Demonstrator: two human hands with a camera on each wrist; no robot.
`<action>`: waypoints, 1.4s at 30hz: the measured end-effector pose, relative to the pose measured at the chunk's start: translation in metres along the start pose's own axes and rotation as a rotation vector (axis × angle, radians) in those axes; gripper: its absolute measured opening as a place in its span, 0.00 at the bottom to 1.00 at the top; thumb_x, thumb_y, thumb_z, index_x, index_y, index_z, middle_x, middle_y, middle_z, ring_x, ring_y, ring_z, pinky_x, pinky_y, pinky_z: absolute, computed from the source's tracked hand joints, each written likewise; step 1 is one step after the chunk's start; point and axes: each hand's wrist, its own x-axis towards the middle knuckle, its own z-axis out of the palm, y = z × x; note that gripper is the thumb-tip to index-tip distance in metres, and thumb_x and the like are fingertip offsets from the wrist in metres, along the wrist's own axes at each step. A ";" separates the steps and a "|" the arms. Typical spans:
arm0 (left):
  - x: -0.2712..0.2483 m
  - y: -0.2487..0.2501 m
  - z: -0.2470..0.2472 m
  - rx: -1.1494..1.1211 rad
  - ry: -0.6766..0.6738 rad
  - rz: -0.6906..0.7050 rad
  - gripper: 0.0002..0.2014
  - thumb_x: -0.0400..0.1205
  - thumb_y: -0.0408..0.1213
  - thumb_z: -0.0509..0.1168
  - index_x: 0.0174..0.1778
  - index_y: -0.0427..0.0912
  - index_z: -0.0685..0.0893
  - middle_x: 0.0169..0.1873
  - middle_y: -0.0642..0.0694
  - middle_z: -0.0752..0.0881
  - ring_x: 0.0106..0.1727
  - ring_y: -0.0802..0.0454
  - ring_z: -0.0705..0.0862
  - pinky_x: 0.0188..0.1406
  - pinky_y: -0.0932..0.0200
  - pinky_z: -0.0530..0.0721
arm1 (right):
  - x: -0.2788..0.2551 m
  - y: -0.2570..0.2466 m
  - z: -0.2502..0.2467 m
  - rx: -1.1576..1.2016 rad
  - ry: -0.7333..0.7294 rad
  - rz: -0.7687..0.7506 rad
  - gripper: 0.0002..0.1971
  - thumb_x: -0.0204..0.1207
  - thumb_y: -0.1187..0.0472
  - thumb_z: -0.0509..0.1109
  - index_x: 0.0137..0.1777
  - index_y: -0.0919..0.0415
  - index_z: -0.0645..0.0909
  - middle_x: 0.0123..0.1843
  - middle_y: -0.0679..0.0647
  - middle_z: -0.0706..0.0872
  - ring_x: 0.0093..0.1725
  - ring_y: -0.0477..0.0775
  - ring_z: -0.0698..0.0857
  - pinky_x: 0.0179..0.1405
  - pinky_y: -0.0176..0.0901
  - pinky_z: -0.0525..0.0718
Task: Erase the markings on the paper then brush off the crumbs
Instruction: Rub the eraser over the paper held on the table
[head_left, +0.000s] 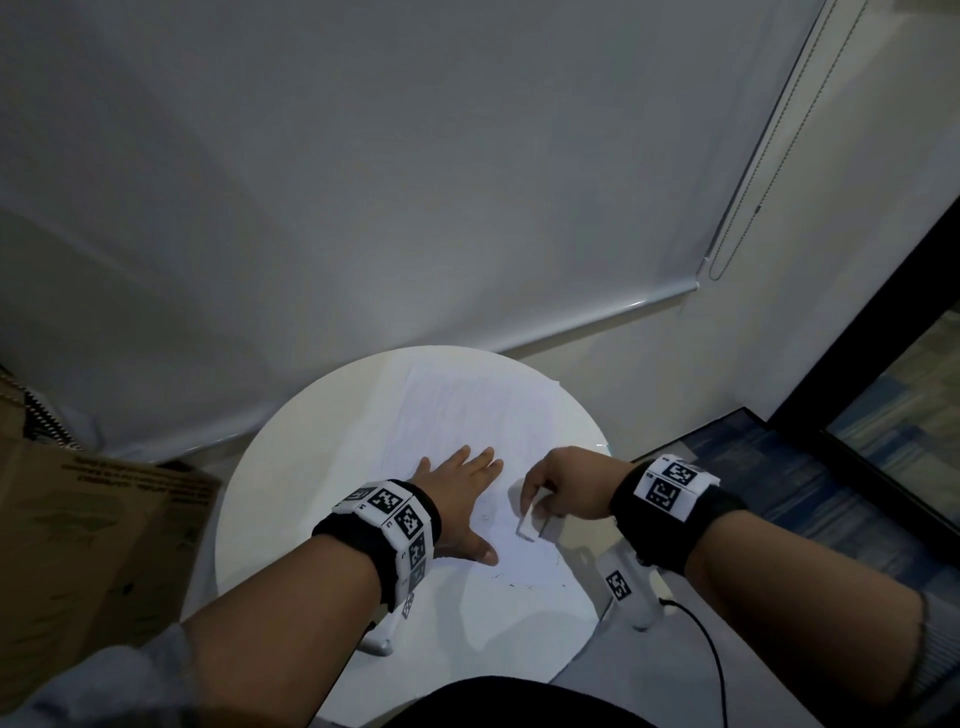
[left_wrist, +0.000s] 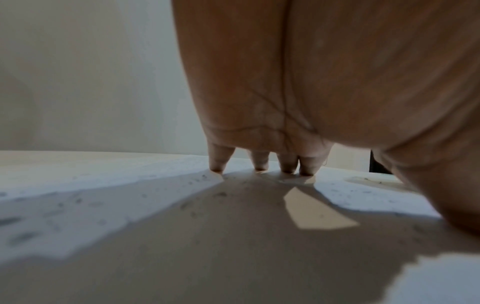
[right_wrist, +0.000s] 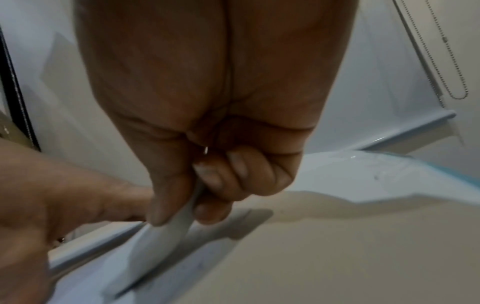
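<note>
R hand (head_left: 558, 486) grip pinches eraser (head_left: 525, 522) w/ tip on paper (head_left: 467, 415) – remaining marks (head_left: 511, 579) lie just below it; L hand (head_left: 457, 501) flat, pinning sheet.

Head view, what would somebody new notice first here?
Probably the two hands on the sheet of paper covering the round white table. The left hand lies flat, fingers spread, holding the sheet down. Beside it, the right hand pinches a white eraser above faint dark marks near the paper's near edge.

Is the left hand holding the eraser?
No, the left hand lies flat on the paper; the right hand pinches the eraser.
</note>
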 end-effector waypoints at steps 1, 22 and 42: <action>0.000 0.000 0.000 0.003 -0.002 -0.001 0.54 0.77 0.60 0.70 0.86 0.49 0.38 0.85 0.54 0.36 0.85 0.51 0.35 0.83 0.36 0.43 | 0.003 0.002 -0.003 -0.002 0.046 0.021 0.11 0.76 0.62 0.69 0.57 0.52 0.86 0.36 0.45 0.77 0.43 0.46 0.75 0.43 0.34 0.70; 0.001 -0.001 0.001 0.022 -0.002 -0.005 0.54 0.77 0.62 0.69 0.86 0.49 0.37 0.85 0.54 0.36 0.85 0.52 0.35 0.83 0.37 0.42 | 0.017 0.006 -0.005 0.100 0.266 0.117 0.10 0.76 0.62 0.70 0.56 0.56 0.85 0.38 0.45 0.76 0.44 0.48 0.76 0.44 0.33 0.69; -0.001 -0.002 0.001 0.009 0.003 0.000 0.54 0.77 0.61 0.69 0.86 0.50 0.37 0.85 0.55 0.36 0.85 0.52 0.35 0.83 0.36 0.42 | 0.019 0.002 -0.010 -0.005 0.165 0.058 0.11 0.75 0.61 0.71 0.57 0.56 0.86 0.42 0.48 0.78 0.48 0.49 0.77 0.43 0.34 0.70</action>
